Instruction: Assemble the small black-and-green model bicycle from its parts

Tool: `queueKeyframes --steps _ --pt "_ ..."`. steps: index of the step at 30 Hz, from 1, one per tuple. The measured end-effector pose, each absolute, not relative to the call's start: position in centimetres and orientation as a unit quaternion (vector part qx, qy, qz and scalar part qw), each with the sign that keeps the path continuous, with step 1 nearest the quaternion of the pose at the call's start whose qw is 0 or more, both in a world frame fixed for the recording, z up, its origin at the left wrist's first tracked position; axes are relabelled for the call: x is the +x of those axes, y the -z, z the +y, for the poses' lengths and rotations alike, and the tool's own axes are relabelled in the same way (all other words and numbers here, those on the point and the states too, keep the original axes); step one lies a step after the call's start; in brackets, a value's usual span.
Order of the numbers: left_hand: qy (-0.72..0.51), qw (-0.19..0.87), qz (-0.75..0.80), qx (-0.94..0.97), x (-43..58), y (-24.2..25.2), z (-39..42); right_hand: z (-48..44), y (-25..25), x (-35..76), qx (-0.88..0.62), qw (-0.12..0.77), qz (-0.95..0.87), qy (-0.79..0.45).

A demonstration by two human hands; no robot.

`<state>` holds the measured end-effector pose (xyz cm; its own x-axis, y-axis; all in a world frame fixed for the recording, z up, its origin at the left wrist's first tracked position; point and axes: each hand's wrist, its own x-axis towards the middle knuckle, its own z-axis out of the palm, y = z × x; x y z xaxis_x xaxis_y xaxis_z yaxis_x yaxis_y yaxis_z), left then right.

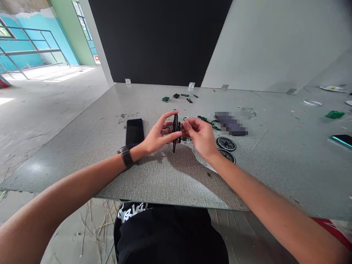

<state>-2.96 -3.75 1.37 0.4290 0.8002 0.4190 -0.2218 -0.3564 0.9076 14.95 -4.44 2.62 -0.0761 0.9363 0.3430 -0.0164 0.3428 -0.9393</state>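
Observation:
My left hand [162,132], with a dark watch on the wrist, grips a small black spoked wheel [175,126] by its rim. The wheel stands upright, seen nearly edge-on, above the table. Close against the wheel's right side, my right hand [200,135] has thumb and forefinger pinched together near the hub. Whatever lies between those fingertips is too small to tell. Small dark and shiny parts [187,140] show between the hands, partly hidden. Two more spoked wheels [226,143] lie flat to the right of my right hand.
A phone [134,132] lies left of my hands on the grey textured table [154,179]. Green-and-black parts [210,122] and a blurred dark flat object [231,123] are on the right. Small green and black pieces [177,96] lie farther back, before a black upright panel [162,40].

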Motion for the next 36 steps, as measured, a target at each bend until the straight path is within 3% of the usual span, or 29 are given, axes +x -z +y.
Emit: queueKeyframes --steps 23,32,36 --pt "-0.496 0.538 0.191 0.654 -3.08 -1.1 -3.56 -4.83 -3.12 14.81 -0.396 0.562 -0.627 -0.367" --pt "-0.505 0.466 0.221 0.692 -3.26 -0.99 -3.4 -4.55 -2.86 14.97 -0.378 0.555 -0.648 -0.358" --pt "-0.513 0.387 0.237 0.729 -3.43 -0.54 -3.22 -4.23 -2.67 14.99 -0.376 0.546 -0.644 -0.382"
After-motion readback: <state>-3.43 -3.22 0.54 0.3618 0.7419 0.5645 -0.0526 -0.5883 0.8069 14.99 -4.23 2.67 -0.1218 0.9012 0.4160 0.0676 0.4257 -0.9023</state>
